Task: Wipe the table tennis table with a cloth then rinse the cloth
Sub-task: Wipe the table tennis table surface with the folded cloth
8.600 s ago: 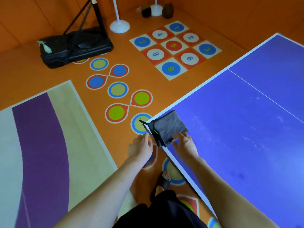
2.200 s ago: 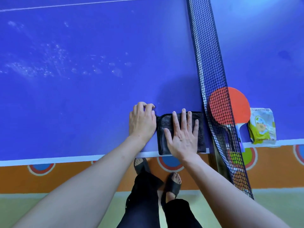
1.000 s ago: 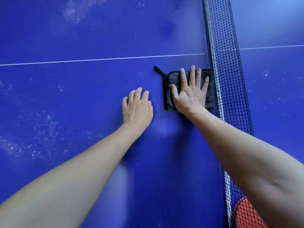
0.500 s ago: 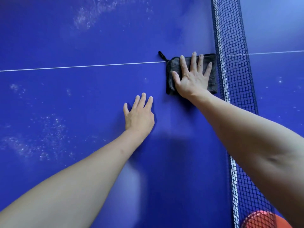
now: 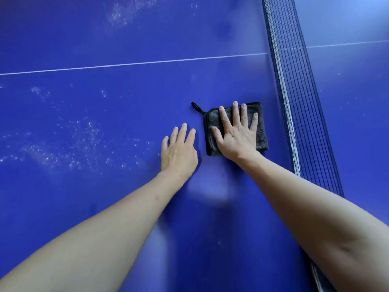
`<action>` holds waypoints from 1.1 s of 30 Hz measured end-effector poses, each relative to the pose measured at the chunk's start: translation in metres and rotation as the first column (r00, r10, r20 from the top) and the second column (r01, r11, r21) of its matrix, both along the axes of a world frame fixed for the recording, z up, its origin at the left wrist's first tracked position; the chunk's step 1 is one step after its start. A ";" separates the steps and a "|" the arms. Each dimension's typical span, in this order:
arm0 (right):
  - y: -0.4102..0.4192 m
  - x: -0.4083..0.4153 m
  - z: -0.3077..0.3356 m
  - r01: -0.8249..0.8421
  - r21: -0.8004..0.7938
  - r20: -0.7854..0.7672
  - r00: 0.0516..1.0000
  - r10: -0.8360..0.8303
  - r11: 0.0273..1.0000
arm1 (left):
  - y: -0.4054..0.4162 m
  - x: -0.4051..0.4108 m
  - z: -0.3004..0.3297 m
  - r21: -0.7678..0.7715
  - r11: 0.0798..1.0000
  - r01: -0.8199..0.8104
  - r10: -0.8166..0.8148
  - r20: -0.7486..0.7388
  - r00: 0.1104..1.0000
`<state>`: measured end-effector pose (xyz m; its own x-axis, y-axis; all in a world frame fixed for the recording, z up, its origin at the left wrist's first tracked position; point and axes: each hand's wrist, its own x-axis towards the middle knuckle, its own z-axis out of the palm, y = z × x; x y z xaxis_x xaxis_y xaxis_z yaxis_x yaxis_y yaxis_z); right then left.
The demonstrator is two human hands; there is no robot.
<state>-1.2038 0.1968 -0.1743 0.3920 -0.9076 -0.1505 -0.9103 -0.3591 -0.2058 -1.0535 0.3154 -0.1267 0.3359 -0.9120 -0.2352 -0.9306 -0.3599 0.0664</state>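
A folded dark grey cloth (image 5: 262,131) with a small black loop lies flat on the blue table tennis table (image 5: 105,207), just left of the net. My right hand (image 5: 235,133) presses on it with straight, spread fingers. My left hand (image 5: 179,150) rests flat on the bare table surface, close to the cloth's left edge and apart from it. Pale dusty specks (image 5: 63,148) mark the table to the left of my hands.
The black net (image 5: 299,106) runs from the top down the right side, close to the cloth's right edge. A thin white centre line (image 5: 126,64) crosses the table beyond my hands. More pale smears (image 5: 126,13) lie past that line.
My right hand has drawn the cloth back toward me, from on the white centre line to well short of it. My left hand stays flat beside it.
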 end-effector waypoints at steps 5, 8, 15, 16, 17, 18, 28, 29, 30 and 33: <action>0.106 -0.029 0.000 -0.003 -0.006 -0.020 1.000 0.003 1.000 | 0.088 -0.018 0.000 -0.029 1.000 0.009 -0.010 -0.042 0.999; 0.168 -0.049 -0.001 0.012 -0.012 -0.032 0.999 -0.013 1.000 | 0.144 -0.033 -0.003 -0.038 0.999 0.024 -0.026 -0.051 0.998; 0.293 -0.085 0.001 0.019 -0.010 -0.049 0.999 -0.019 1.000 | 0.250 -0.060 -0.003 -0.015 1.000 0.019 -0.020 -0.057 0.998; 0.307 -0.090 0.001 0.016 -0.008 -0.050 0.999 -0.016 1.000 | 0.262 -0.063 -0.002 -0.008 1.000 0.014 -0.014 -0.055 0.998; 0.320 -0.094 0.002 0.012 -0.006 -0.049 0.999 -0.012 1.000 | 0.274 -0.066 -0.002 -0.002 1.000 0.005 -0.005 -0.051 0.999; 0.332 -0.098 0.002 0.006 -0.005 -0.049 0.999 -0.006 1.000 | 0.284 -0.068 -0.001 0.005 1.000 -0.005 0.005 -0.046 0.999; 0.404 -0.121 0.003 -0.045 0.029 -0.047 0.998 0.046 0.999 | 0.356 -0.095 0.014 0.049 0.997 -0.057 0.058 -0.020 0.998; 0.406 -0.121 0.004 -0.038 0.039 -0.042 0.998 0.040 0.999 | 0.360 -0.096 0.014 0.049 0.997 -0.061 0.062 -0.024 0.998; 0.406 -0.120 0.004 -0.031 0.047 -0.036 0.999 0.032 0.998 | 0.363 -0.096 0.015 0.044 0.997 -0.063 0.064 -0.027 0.998; 0.404 -0.116 0.006 -0.014 0.062 -0.042 0.999 0.017 0.998 | 0.367 -0.096 0.017 0.037 0.998 -0.058 0.059 -0.033 0.998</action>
